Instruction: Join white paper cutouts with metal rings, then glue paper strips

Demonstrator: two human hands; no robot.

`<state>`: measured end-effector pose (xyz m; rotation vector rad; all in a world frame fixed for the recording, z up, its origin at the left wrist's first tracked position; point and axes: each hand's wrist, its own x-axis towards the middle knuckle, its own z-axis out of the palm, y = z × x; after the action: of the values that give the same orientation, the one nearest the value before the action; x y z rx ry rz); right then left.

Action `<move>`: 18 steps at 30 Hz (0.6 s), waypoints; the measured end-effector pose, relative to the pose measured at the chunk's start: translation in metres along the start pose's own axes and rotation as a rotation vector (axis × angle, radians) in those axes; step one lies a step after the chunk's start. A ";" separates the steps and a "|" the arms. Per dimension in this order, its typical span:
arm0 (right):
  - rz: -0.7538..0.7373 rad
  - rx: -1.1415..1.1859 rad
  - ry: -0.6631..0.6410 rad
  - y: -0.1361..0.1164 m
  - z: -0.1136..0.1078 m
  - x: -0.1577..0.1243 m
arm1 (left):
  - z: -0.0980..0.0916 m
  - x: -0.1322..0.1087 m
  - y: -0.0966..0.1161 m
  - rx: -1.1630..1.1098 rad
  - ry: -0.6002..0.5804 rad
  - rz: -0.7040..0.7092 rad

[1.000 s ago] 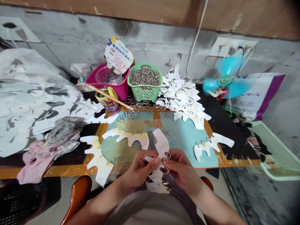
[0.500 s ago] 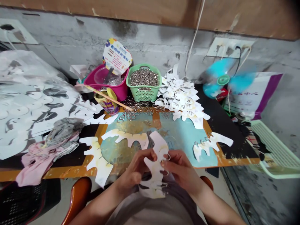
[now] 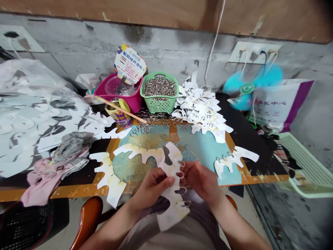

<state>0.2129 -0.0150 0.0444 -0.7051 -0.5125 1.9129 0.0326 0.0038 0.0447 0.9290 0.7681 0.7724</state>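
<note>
My left hand point(image 3: 156, 184) is closed on a white cut-out piece point(image 3: 170, 205) with toothed edges and yellowish stains, thumb on its face. Several metal rings point(image 3: 185, 190) hang along the right edge of this piece. Beside that edge is my right hand point(image 3: 201, 180), slightly blurred, its fingers loosely apart and close to the upper rings; no held thing shows in it. Behind the held piece lies a similar white strip point(image 3: 137, 151) on the blue-green mat point(image 3: 203, 156). Another cut-out piece point(image 3: 110, 178) rests at the left, and one with rings point(image 3: 234, 159) at the right.
A green basket point(image 3: 159, 104) full of metal rings stands at the back beside a magenta basket point(image 3: 135, 100). Loose rings point(image 3: 163, 119) lie before them. A pile of white pieces point(image 3: 200, 107), a can with a stick point(image 3: 121, 116), cloths point(image 3: 59, 163) and a spinning fan point(image 3: 246, 88) surround the mat.
My right hand has come off the piece's edge and its fingers have loosened. The held piece has turned slightly and its rings show more clearly. My left thumb now lies across its face.
</note>
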 end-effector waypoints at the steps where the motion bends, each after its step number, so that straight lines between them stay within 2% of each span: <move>1: -0.018 -0.055 0.059 0.001 -0.001 -0.001 | 0.000 0.001 -0.002 0.026 0.035 0.004; 4: -0.018 -0.205 0.202 0.006 -0.003 -0.004 | -0.003 0.003 -0.008 0.060 0.117 0.035; 6: -0.015 -0.276 0.234 0.007 -0.006 -0.007 | -0.004 0.005 -0.011 0.062 0.172 0.064; 12: -0.114 -0.492 0.068 0.007 -0.005 -0.015 | -0.001 0.010 -0.012 0.126 0.308 -0.044; 18: -0.138 -0.616 0.041 0.005 0.003 -0.018 | 0.003 0.005 -0.016 0.092 0.317 0.095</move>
<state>0.2139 -0.0339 0.0484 -1.0636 -1.1171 1.6062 0.0417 0.0010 0.0307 0.9418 1.0490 0.9886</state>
